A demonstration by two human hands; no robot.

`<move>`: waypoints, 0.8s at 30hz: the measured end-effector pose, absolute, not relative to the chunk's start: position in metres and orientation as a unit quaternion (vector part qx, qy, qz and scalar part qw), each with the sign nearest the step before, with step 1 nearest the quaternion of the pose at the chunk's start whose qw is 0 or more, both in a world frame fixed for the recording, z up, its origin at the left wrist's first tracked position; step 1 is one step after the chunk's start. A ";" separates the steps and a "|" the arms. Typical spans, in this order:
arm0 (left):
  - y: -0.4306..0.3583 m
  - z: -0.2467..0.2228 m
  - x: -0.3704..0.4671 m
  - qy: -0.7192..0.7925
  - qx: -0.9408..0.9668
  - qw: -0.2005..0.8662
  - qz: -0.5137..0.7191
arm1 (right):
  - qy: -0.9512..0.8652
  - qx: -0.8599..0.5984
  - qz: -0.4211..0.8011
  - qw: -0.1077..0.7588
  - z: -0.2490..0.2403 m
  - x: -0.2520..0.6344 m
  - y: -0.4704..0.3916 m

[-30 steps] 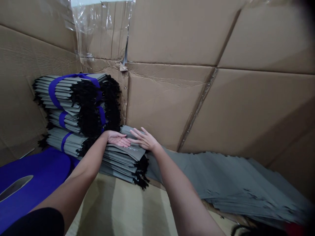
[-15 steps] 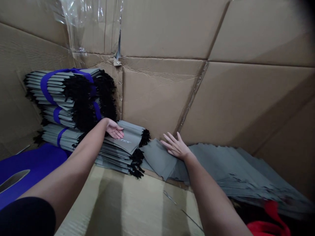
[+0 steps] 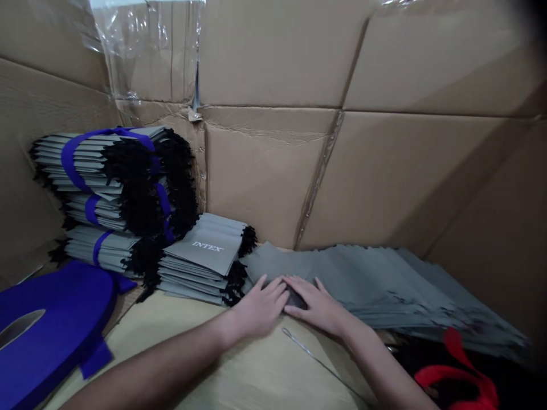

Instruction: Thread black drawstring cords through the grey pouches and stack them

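Grey flat fabric pieces (image 3: 354, 273) lie in a long overlapping row along the cardboard wall. My left hand (image 3: 262, 304) rests palm down at the near left edge of this row, fingers stretched out. Beside it, my right hand (image 3: 318, 304) lies on the same grey fabric with fingers apart; the fingertips of both hands nearly meet. A dark bit of fabric shows between them. Just left of my hands is a stack of grey pouches (image 3: 209, 245), the top one printed "INTEX", with black cords bunched at its right end. I see nothing gripped in either hand.
Pouch bundles tied with blue bands (image 3: 92, 159) are piled at the left. A blue strap roll (image 3: 55, 319) lies in front of them. A thin looped metal wire (image 3: 307, 350) is near my right forearm. Red strap (image 3: 453, 376) and black material lie at lower right.
My left hand has moved right and down from the pouch stack to the grey fabric row. My right hand has come lower, beside it, onto the fabric.
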State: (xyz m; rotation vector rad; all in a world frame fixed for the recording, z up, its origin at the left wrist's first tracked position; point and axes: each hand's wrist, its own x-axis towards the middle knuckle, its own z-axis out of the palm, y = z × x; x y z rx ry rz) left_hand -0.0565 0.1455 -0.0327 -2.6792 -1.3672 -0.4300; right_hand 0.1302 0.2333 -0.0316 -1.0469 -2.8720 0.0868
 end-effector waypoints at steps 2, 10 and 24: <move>0.148 -0.047 -0.054 -0.472 -0.867 0.004 -0.157 | -0.937 -0.348 0.020 0.037 -0.036 0.131 0.225; 0.158 -0.051 -0.061 -0.514 -0.829 -0.014 -0.220 | -0.936 -0.327 0.046 0.118 -0.037 0.137 0.222; 0.172 -0.067 -0.067 -0.501 -0.811 -0.030 -0.302 | -0.943 -0.320 0.015 0.089 -0.020 0.152 0.216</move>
